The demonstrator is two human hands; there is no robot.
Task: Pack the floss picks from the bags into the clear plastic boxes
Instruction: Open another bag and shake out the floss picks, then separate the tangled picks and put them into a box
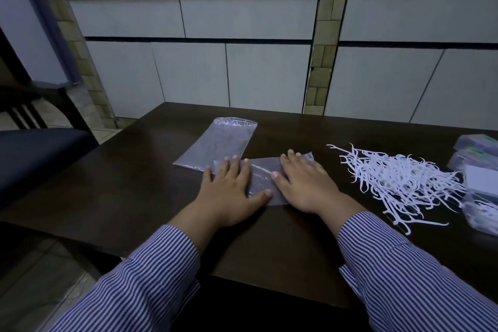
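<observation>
Flattening the emptied bag (pixel 262 179) mid-table: your left hand (pixel 230 191) and right hand (pixel 304 186) press it, fingers spread. Floss picks (pixel 396 180) heaped toward the right edge, beside boxes (pixel 477 148). Next: start boxing.

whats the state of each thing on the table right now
left hand: open, flat on near bag
right hand: open, flat on near bag
near bag: empty, pressed flat
far bag: empty, lying flat
floss picks: loose pile
clear boxes: stacked at right edge
</observation>
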